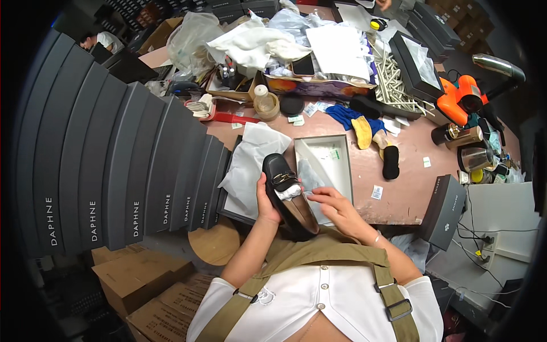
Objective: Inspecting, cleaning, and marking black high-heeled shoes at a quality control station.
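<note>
A black loafer (274, 166) with a metal bit across its top is tilted toe-up in front of me, white stuffing paper (289, 192) showing in its opening. My left hand (266, 200) is closed around the shoe's left side. My right hand (337, 208) hovers by the shoe's right edge, fingers stretched out and partly apart; whether the fingertips touch it I cannot tell. Behind the loafer lies an open shoebox (348, 165) with a pale inside and some tissue in it. White wrapping paper (259, 145) spreads out of the box part to its left.
Tall stacks of dark grey shoeboxes (142, 159) rise on the left. Further back stand a carton (319, 86) heaped with paper and a tray of white sticks (393, 80). Cloths, a black brush-like pad (391, 162) and an orange tool (461, 96) lie rightward; a grey box (442, 211) sits at the right edge.
</note>
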Motion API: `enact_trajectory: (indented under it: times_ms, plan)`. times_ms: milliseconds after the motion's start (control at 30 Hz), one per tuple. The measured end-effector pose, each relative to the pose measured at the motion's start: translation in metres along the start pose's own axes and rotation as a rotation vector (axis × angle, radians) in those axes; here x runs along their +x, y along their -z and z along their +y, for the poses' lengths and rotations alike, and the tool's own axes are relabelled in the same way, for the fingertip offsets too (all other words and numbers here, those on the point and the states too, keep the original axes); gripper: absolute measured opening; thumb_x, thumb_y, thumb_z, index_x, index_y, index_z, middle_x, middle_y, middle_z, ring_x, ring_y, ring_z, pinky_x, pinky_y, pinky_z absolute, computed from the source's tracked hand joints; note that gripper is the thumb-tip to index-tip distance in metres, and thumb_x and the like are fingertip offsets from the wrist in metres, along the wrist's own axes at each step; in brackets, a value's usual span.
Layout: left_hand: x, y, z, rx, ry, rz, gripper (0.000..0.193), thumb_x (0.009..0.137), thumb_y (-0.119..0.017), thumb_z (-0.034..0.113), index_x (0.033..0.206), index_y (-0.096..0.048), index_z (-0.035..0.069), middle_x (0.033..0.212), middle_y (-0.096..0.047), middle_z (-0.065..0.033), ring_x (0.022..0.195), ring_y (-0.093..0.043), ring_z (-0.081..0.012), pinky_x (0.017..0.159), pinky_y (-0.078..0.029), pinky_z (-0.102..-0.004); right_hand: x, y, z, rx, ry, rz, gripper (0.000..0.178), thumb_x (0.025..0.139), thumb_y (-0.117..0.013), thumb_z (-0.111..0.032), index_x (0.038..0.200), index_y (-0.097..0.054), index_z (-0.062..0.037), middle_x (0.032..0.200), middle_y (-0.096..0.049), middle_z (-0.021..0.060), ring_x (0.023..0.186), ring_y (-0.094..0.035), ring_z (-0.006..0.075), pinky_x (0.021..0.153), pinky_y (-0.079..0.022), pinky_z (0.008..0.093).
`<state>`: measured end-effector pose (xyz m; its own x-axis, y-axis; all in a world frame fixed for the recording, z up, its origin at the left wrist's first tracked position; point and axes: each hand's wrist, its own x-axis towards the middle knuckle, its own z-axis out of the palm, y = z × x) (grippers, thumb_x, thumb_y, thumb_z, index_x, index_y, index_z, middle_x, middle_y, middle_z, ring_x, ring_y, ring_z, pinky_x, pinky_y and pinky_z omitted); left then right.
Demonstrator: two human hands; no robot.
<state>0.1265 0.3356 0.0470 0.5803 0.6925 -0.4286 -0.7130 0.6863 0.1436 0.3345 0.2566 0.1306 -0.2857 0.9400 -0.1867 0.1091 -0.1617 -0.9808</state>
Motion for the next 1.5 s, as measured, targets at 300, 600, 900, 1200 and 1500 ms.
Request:
enact_trajectory:
  times_ms: [300, 600, 900, 1200, 1500]
  plan:
    - [-0.022, -0.013, -0.010, 0.190, -0.033, 0.280, 0.063, 0.093, -0.045, 0.061, 0.132, -0.052, 0.012, 0.125, -0.059, -0.0101, 0.114, -0.057, -0.0279, 0.100, -0.045, -0.0467, 0.061, -0.032, 0.016, -0.957, 0.412, 0.059, 0.022, 0.074, -0.072, -0.018, 0.093, -0.065, -0.0104, 0.129, -0.053, 0.0108, 0.128, -0.043, 0.0299, 0.106, -0.028, 0.0602]
    - [-0.008, 0.018, 0.019, 0.053, 0.075, 0.258, 0.068, 0.093, -0.041, 0.063, 0.129, -0.053, 0.006, 0.119, -0.060, -0.0211, 0.110, -0.058, -0.0391, 0.095, -0.046, -0.0562, 0.039, 0.020, 0.016, -0.957, 0.299, 0.208, 0.027, 0.075, -0.072, -0.016, 0.101, -0.068, -0.0131, 0.144, -0.041, 0.0179, 0.137, -0.032, 0.0369, 0.109, -0.023, 0.0616]
    - [-0.020, -0.017, -0.018, 0.235, 0.115, 0.244, 0.063, 0.095, -0.037, 0.061, 0.143, -0.040, 0.019, 0.140, -0.048, -0.0113, 0.126, -0.050, -0.0299, 0.102, -0.044, -0.0485, 0.083, -0.026, 0.041, -1.111, 0.622, -0.078, 0.015, 0.076, -0.061, -0.021, 0.074, -0.071, -0.0086, 0.141, -0.046, 0.0110, 0.139, -0.032, 0.0303, 0.112, -0.015, 0.0638]
    - [-0.006, 0.002, 0.020, 0.191, -0.050, 0.231, 0.062, 0.092, -0.047, 0.057, 0.121, -0.057, 0.003, 0.110, -0.064, -0.0168, 0.099, -0.063, -0.0328, 0.093, -0.050, -0.0482, 0.030, 0.025, 0.029, -1.116, 0.436, 0.409, 0.025, 0.076, -0.066, -0.006, 0.101, -0.065, -0.0038, 0.117, -0.062, 0.0108, 0.111, -0.057, 0.0291, 0.105, -0.035, 0.0519]
    - [0.003, -0.046, 0.003, 0.603, -0.555, 0.003, 0.063, 0.092, -0.052, 0.049, 0.132, -0.047, 0.001, 0.120, -0.058, -0.0105, 0.107, -0.059, -0.0212, 0.093, -0.048, -0.0367, 0.067, -0.040, 0.010, 1.190, -0.140, 0.160, 0.031, 0.095, -0.060, -0.022, 0.114, -0.060, 0.0035, 0.107, -0.066, 0.0107, 0.103, -0.063, 0.0206, 0.091, -0.051, 0.0355]
